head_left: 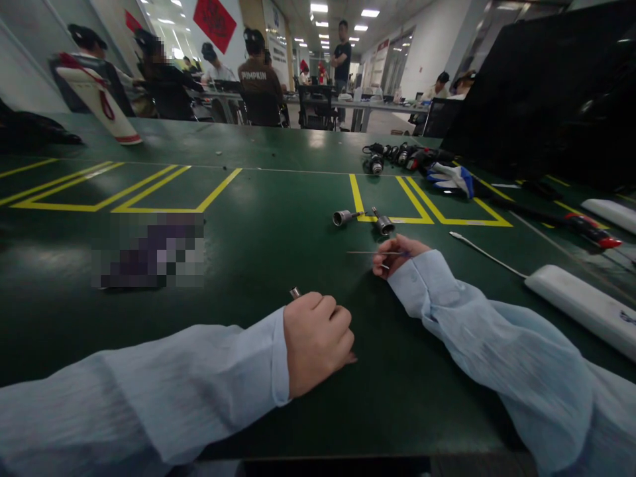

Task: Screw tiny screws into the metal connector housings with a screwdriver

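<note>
My left hand [318, 341] is closed low over the green table [238, 411], back of the hand up. A small shiny metal piece [295, 292] pokes out beyond the thumb side; the rest of it is hidden in the fist. Further forward and to the right, my right hand [397, 257] has its fingers curled round a thin metal rod [360, 252], whose bare end points left. A bit of purple shows at its other end, by the palm. Just past this hand lie two cup-shaped metal bits with shanks, one on the left [342, 218] and one on the right [383, 224].
Yellow tape [298, 173] is absent mid-table but marks boxes left and right. Right: a glove [450, 179], dark tools [376, 164], a red-black screwdriver [591, 230], a white power strip [581, 305]. A blurred purple item [154, 252] lies left. People sit behind.
</note>
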`<state>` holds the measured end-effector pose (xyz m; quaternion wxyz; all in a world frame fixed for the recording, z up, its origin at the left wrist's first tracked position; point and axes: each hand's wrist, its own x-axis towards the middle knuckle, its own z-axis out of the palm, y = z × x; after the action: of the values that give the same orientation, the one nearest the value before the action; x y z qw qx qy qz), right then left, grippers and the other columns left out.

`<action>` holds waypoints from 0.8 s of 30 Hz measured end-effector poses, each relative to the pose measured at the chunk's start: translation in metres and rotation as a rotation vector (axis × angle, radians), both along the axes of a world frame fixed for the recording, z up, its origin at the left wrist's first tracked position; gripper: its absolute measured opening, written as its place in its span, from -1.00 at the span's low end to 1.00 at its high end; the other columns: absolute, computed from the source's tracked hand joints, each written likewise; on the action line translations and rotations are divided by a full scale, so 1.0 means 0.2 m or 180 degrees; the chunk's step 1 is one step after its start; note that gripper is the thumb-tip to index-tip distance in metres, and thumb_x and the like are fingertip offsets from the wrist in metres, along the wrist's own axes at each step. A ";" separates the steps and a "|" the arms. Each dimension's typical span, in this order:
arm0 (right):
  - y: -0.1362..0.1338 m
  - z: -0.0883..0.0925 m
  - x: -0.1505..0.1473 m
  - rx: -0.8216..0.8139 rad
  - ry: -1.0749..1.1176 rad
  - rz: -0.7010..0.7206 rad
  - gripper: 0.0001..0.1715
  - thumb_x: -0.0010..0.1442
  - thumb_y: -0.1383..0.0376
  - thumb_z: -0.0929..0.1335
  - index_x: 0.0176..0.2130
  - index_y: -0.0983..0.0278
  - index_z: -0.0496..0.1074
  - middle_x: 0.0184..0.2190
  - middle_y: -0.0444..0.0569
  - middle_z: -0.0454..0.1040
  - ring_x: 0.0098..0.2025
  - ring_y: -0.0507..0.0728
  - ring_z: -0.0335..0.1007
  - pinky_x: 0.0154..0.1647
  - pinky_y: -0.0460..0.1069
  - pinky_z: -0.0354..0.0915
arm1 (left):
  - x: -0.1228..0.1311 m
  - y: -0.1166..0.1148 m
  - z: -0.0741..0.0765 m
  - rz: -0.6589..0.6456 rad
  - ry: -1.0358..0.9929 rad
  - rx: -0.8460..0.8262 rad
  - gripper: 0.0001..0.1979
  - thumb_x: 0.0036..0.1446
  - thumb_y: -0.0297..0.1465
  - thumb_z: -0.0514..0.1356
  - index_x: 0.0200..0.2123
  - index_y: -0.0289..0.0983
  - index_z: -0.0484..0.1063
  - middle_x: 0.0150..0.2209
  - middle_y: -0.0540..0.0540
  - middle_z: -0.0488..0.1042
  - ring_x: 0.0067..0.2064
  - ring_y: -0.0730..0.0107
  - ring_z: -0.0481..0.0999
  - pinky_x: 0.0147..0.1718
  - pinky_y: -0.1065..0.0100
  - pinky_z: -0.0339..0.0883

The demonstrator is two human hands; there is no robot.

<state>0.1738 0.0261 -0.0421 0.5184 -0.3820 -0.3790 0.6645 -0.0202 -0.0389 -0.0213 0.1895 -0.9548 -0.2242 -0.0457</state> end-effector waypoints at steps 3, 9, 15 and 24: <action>0.00 0.00 0.01 -0.0130 0.0282 0.0196 -0.55 0.14 0.11 0.17 -0.57 0.28 0.41 -0.71 -0.09 0.36 -0.61 0.03 0.25 -0.57 -0.05 0.21 | -0.03 0.04 0.01 -0.0003 -0.0072 -0.0137 -0.56 -0.02 -0.02 0.02 -0.55 -0.30 0.36 -0.52 -0.07 0.33 -0.52 0.39 0.23 -0.56 0.31 0.02; -0.03 0.02 0.00 -0.0073 0.0100 0.0035 -0.94 0.00 0.32 0.35 -0.48 0.28 0.41 -0.57 -0.15 0.49 -0.60 -0.05 0.28 -0.58 -0.12 0.23 | -0.17 0.15 0.02 0.0260 -0.0287 -0.0905 -0.48 -0.01 0.04 -0.06 -0.53 -0.33 0.30 -0.50 -0.07 0.31 -0.52 0.45 0.22 -0.55 0.38 0.07; -0.18 0.08 -0.07 0.0465 -0.0610 0.0336 -0.69 -0.01 0.13 0.35 -0.57 0.34 0.41 -0.73 -0.12 0.42 -0.66 -0.05 0.33 -0.64 -0.16 0.19 | -0.26 0.21 0.03 0.0580 -0.0682 -0.2484 -0.50 -0.14 0.06 0.05 -0.49 -0.32 0.26 -0.52 0.00 0.25 -0.50 0.49 0.22 -0.56 0.45 0.11; -0.28 0.04 -0.14 0.0972 -0.1250 0.0662 -0.70 0.02 0.18 0.33 -0.59 0.33 0.38 -0.76 -0.17 0.37 -0.71 -0.10 0.25 -0.69 -0.19 0.15 | -0.29 0.20 0.04 0.0365 -0.0919 -0.3102 -0.81 -0.12 -0.38 0.15 -0.37 -0.33 0.28 -0.37 -0.05 0.31 -0.37 0.47 0.28 -0.41 0.46 0.20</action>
<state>0.1467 -0.0302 -0.0350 0.4155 -0.3801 -0.6054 0.5625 -0.0773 0.0020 -0.0142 -0.3085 -0.9024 -0.2955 -0.0569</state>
